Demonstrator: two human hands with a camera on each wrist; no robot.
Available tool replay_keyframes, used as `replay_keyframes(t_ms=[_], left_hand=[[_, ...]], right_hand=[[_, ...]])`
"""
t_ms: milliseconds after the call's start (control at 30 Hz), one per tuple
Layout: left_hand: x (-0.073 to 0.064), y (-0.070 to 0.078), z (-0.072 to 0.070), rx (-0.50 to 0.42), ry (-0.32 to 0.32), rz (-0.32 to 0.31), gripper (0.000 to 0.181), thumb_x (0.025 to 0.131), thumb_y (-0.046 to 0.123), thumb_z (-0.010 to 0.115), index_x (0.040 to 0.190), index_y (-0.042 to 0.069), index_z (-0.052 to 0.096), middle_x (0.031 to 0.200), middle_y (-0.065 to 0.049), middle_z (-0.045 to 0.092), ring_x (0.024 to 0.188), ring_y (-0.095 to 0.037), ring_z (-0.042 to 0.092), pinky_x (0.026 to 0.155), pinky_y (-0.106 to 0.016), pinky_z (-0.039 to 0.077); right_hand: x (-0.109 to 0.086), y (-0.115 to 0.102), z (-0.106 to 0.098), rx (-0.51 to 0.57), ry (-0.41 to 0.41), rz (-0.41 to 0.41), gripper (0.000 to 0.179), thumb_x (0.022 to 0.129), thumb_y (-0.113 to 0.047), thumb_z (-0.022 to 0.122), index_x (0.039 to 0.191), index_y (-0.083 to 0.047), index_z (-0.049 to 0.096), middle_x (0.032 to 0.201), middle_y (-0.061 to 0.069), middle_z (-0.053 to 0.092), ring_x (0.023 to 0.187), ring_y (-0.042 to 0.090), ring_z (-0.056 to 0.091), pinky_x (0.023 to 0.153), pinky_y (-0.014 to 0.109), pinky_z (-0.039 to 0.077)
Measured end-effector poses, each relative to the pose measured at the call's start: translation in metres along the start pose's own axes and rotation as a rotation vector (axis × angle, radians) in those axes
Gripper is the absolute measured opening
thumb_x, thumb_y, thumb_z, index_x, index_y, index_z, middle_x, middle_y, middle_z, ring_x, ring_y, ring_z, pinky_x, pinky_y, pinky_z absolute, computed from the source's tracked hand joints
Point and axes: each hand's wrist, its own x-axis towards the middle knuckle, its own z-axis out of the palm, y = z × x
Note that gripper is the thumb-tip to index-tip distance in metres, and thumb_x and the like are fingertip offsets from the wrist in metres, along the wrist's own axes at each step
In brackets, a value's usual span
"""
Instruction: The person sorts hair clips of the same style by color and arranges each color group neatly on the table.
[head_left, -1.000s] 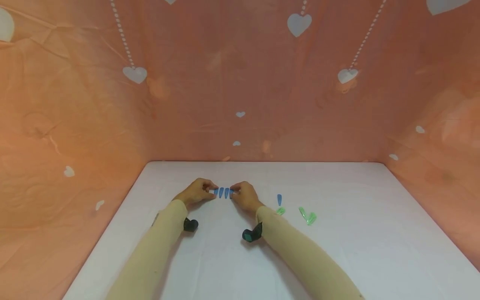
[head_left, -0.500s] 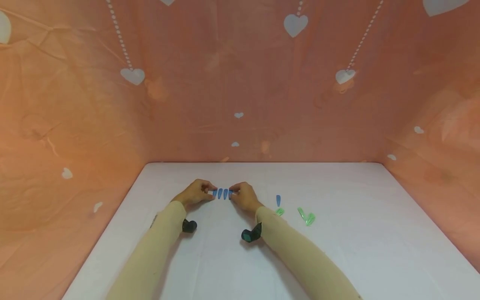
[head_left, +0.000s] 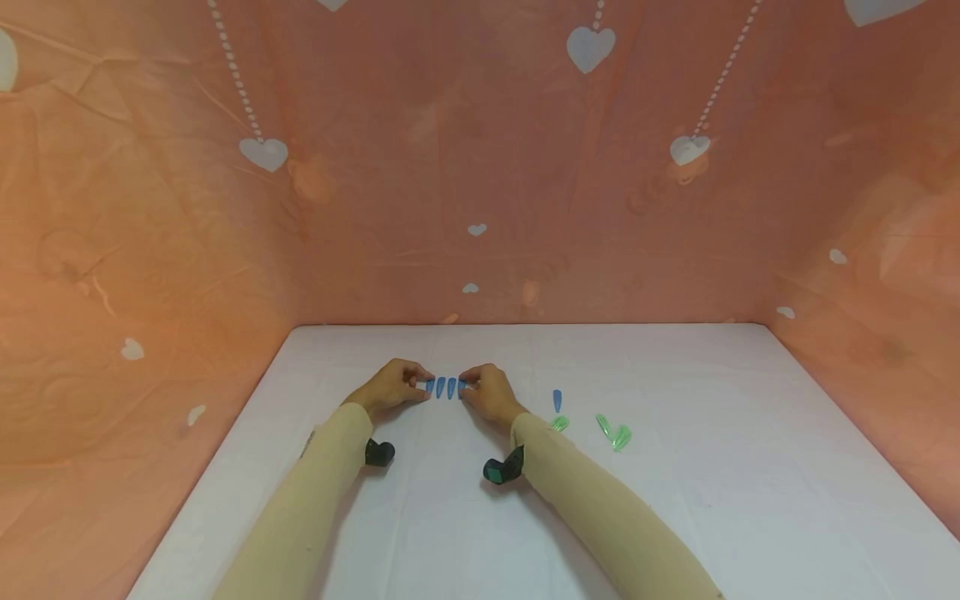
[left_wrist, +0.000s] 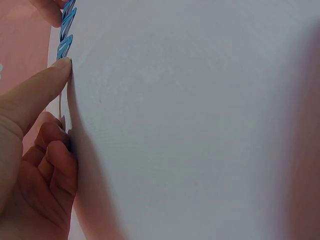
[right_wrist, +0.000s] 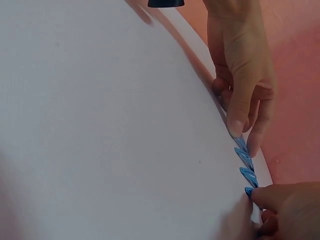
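Nearest me, right of centre, lie green clips (head_left: 622,438); just beyond, a lone blue clip (head_left: 557,401). Farther up, mid-frame, the left hand (head_left: 392,384) pinches the leftmost clip (head_left: 431,386) in a blue row (head_left: 440,387), the right hand (head_left: 491,394) the rightmost clip (head_left: 462,387). Nothing has visibly shifted this last second; the row seems held steady. Only the head view catches the loose clips.

The person is wearing long, pale yellow sleeves (head_left: 296,508). A round black left camera (head_left: 381,454) and a black right camera (head_left: 501,469) are sticking out near the wrists. The right one is showing a green patch (head_left: 493,474).
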Motion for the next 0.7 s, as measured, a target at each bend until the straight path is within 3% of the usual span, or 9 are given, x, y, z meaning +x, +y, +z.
replay_keyframes(t_ms=[433,533,700], left_hand=[[0.000,0.000,0.002,0.000,-0.004,-0.013,0.035,0.091,0.008,0.072,0.125,0.002,0.069,0.088,-0.001,0.046,0.099,-0.019,0.046,0.089,-0.036,0.035],[0.000,0.001,0.001,0.015,0.005,-0.017,0.035,0.091,0.009,0.074,0.125,0.002,0.069,0.088,-0.002,0.047,0.100,-0.020,0.046,0.089,-0.037,0.035],[-0.001,0.001,-0.001,0.025,0.012,-0.005,0.035,0.090,0.008,0.074,0.123,0.001,0.069,0.087,-0.002,0.047,0.099,-0.020,0.047,0.089,-0.037,0.036]], right_hand=[[0.000,0.009,-0.008,0.125,-0.035,0.058,0.035,0.093,-0.008,0.065,0.127,-0.001,0.067,0.125,0.019,0.066,0.116,0.031,0.062,0.105,0.046,0.049],[-0.003,0.009,-0.015,0.146,-0.044,0.053,0.035,0.094,-0.009,0.065,0.128,-0.001,0.066,0.124,0.019,0.065,0.111,0.029,0.061,0.100,0.043,0.052],[-0.007,0.008,-0.026,0.237,-0.063,0.094,0.036,0.097,-0.013,0.064,0.132,-0.003,0.064,0.125,0.016,0.060,0.088,0.018,0.062,0.074,0.028,0.055]])
